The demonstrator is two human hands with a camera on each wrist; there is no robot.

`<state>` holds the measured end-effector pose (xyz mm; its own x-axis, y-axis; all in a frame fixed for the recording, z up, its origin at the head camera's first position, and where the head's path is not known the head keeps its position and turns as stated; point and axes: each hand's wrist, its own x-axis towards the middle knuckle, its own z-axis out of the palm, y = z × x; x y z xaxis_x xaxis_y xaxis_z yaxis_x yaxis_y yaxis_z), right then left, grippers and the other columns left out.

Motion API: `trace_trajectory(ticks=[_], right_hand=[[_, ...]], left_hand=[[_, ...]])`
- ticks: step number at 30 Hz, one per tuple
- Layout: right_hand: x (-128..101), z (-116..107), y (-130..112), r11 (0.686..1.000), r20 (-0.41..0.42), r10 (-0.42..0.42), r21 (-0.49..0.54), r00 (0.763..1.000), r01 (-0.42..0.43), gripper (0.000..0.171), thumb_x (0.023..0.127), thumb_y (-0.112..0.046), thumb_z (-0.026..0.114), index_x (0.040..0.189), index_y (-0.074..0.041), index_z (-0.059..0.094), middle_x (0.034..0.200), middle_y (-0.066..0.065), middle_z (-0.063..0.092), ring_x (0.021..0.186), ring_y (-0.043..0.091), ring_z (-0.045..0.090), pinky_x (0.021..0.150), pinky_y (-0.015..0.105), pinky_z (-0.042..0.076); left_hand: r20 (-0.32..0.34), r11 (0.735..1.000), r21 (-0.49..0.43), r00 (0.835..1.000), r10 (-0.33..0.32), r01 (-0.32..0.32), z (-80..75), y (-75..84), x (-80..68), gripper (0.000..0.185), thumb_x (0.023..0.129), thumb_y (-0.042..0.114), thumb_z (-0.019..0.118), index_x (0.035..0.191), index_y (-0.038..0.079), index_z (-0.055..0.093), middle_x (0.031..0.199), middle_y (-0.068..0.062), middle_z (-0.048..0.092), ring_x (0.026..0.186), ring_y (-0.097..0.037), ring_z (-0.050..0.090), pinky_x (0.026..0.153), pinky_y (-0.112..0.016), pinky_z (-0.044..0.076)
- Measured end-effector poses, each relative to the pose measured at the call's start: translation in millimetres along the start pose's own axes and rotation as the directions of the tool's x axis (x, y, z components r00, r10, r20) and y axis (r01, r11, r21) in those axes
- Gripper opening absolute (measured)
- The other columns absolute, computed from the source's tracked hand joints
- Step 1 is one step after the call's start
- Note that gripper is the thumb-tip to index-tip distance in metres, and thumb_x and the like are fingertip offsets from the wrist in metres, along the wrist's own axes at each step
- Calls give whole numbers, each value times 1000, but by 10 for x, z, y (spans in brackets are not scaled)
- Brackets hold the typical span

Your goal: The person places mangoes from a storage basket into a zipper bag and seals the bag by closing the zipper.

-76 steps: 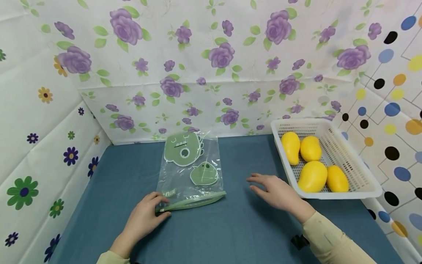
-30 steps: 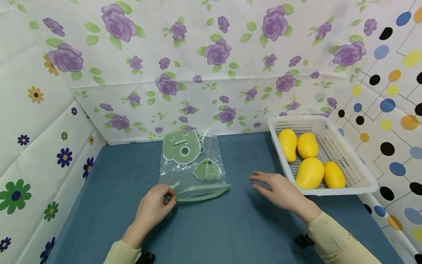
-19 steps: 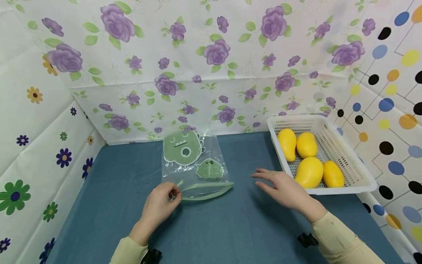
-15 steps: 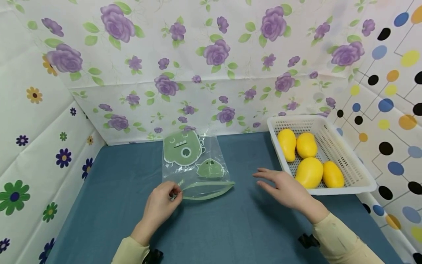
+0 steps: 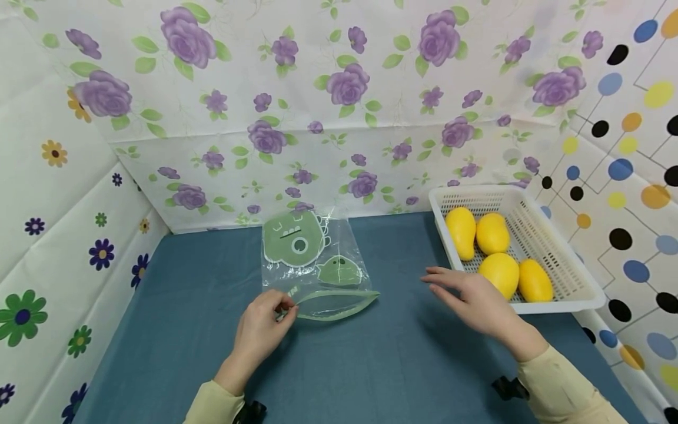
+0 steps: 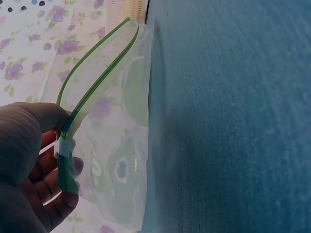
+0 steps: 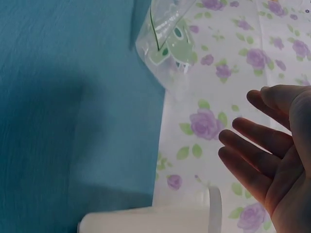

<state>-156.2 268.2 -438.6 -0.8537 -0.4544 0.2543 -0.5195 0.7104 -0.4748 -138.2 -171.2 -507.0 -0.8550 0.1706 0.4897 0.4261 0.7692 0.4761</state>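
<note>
Zip bag [image 5: 318, 277] lies on blue table [image 5: 371, 365], its near-left corner pinched by left hand [image 5: 259, 330] so the green mouth is kept gaping. Right hand [image 5: 477, 297], fingers loosely straight and empty, is hovered beside white basket [image 5: 577, 294] of mangoes [image 5: 498, 271] beyond.

Yellow mangoes [image 5: 500, 272], white basket [image 5: 569, 268], green-printed clear bag [image 5: 312, 259], teal tablecloth [image 5: 371, 365].

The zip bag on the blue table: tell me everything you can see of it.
The zip bag is clear thin plastic with a green zipper strip along its mouth and two green cartoon creatures printed on it. It lies on the blue table, bottom towards the flowered wall. Its mouth faces the person and gapes open. The left hand pinches the mouth's left corner by the zipper. Nothing shows inside it.
</note>
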Motion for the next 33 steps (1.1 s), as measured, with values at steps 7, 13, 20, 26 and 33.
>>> trace_trajectory(ticks=[7, 13, 20, 26, 33], right_hand=[[-66, -151, 60, 999, -42, 18, -47, 999, -20, 28, 109, -26, 68, 134, -19, 77, 142, 3, 69, 125, 26, 69, 91, 48, 61], [-122, -244, 145, 995, -84, 17, -94, 996, -25, 28, 108, -26, 69, 133, -16, 77, 140, 7, 70, 128, 32, 67, 95, 52, 59], [-210, -322, 218, 990, -101, 91, -97, 991, -101, 30, 108, -30, 69, 133, -16, 77, 140, 11, 70, 130, 38, 65, 98, 61, 55], [-273, -388, 246, 988, -127, 88, -116, 988, -103, 30, 106, -23, 72, 134, -14, 77, 137, 11, 72, 127, 38, 66, 96, 62, 55], [-341, -475, 338, 986, -159, 81, -134, 984, -103, 30, 105, -22, 73, 134, -13, 77, 137, 14, 71, 124, 40, 68, 94, 62, 55]], left_hand=[[16, 999, 12, 999, -30, 30, 0, 1, 10, 22, 88, 10, 90, 87, 24, 73, 90, 5, 68, 75, -11, 59, 59, -32, 49], [47, 998, 19, 997, -60, 60, -4, -1, 17, 22, 87, 12, 91, 87, 25, 74, 97, 6, 70, 75, -9, 60, 58, -31, 49], [77, 998, 19, 995, -63, 61, -12, -7, 20, 17, 90, 11, 89, 92, 24, 77, 103, 5, 72, 72, -7, 59, 58, -30, 49], [69, 998, 19, 995, -68, 67, -15, 13, 25, 19, 89, 12, 90, 91, 26, 77, 103, 6, 73, 73, -7, 60, 58, -31, 49], [63, 997, 19, 995, -76, 75, -11, 15, 26, 20, 89, 12, 90, 91, 26, 77, 102, 6, 73, 69, -6, 58, 56, -30, 48]])
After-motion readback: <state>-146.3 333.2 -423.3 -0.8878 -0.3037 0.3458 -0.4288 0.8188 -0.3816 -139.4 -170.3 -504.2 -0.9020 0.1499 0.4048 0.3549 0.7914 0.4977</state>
